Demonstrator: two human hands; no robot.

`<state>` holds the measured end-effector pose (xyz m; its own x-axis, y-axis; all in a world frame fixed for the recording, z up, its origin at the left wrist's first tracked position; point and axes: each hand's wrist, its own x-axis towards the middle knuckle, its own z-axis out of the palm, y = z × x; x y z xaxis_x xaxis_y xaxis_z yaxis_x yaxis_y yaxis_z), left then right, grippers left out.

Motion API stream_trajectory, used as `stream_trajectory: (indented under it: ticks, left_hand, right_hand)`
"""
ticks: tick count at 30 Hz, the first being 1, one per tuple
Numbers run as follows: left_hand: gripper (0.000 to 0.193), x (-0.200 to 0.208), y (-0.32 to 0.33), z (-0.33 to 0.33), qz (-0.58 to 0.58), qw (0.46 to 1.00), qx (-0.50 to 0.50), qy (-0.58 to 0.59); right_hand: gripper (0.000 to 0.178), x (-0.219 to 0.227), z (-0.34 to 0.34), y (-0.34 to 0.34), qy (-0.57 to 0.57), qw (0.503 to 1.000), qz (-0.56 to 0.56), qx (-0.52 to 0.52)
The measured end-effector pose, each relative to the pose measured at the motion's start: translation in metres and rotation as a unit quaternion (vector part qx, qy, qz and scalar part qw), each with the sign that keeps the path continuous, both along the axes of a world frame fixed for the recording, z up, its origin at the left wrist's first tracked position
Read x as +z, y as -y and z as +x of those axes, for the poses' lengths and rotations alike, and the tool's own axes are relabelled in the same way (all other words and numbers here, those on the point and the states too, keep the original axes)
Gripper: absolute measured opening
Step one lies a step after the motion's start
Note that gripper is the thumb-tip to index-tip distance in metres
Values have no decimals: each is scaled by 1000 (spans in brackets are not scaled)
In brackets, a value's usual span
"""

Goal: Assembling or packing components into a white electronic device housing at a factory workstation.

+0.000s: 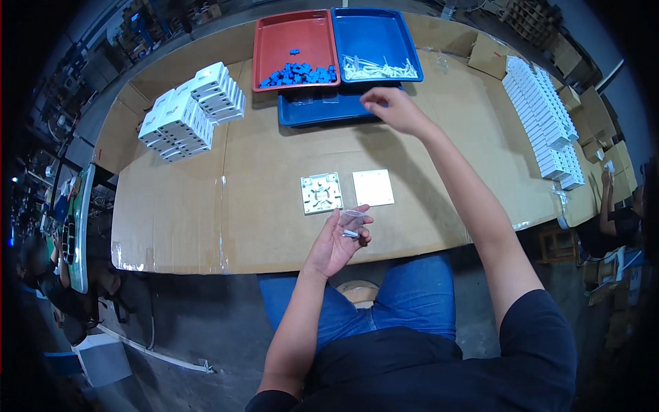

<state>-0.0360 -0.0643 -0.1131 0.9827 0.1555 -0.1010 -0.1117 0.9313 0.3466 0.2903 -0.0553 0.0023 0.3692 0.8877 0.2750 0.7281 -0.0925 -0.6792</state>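
My left hand (333, 247), palm up near the table's front edge, holds a small clear plastic bag (353, 218) in curled fingers. A short whitish piece (350, 234) shows at the bag's lower part; I cannot make out what it is. Just beyond that hand lies an open white plastic box base (321, 193) with a moulded inside. A flat white square cover (373, 187) lies to its right. My right hand (397, 111) is stretched out over the lower blue tray (322, 111), its fingers bent inward, and whatever they may hold is hidden.
A red tray (295, 41) holds small blue pieces (299, 73); a blue tray (374, 34) beside it holds thin white strips (377, 69). White boxes are stacked at left (180, 120) and right (539, 117). Cardboard walls edge the table's back. Other people work at both sides.
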Motion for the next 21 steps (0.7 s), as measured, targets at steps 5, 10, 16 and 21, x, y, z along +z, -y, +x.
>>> stream_trajectory:
  ticks: [5,10,16,21]
  left_hand:
    - [63,5,0,-1,3,1000,2,0]
    - [62,4,1,0,-6,1000,-3,-2]
    - [62,7,-1,0,-6,1000,-2,-13]
    - [62,7,-1,3,-9,1000,-8,-10]
  right_hand:
    - [23,-7,51,-59,105,992,11,-67]
    - [23,-12,76,-92,249,967,7,-48]
    - [19,-9,85,-119,299,946,-118,-40]
    - [21,-9,103,-127,277,951,-134,-30]
